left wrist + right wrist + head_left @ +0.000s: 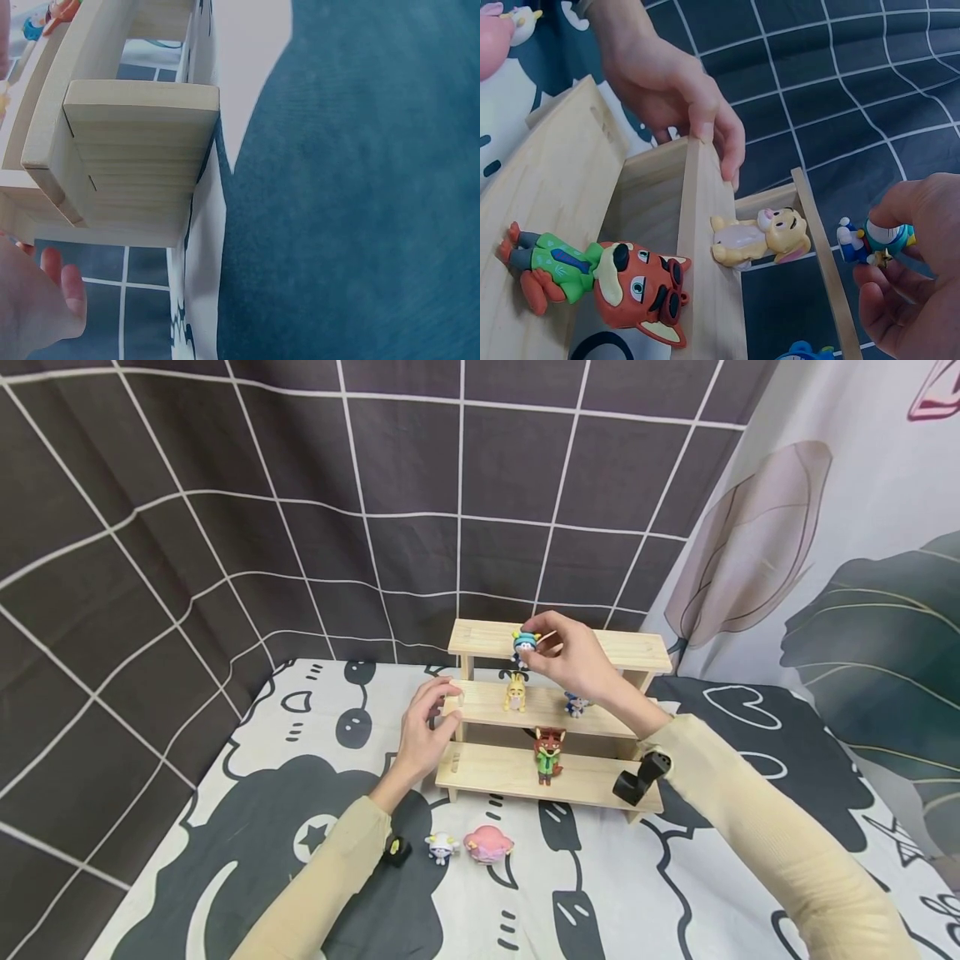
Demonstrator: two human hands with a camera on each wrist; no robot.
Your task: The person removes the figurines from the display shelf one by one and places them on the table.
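Head view shows the right hand (577,664) pinching a blue figurine (525,646) at the wooden shelf's (645,652) top tier, apparently to stand it upright, while the left hand (422,731) grips the middle tier's end, steadying it.

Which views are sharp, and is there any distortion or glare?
Head view: evenly lit, no glare, but wide-angle bending curves the backdrop grid; the wooden shelf stays readable. Left wrist view: the shelf end is crisp, the left hand soft at the frame corner. Right wrist view: the fox figure is sharp, the right hand slightly blurred.
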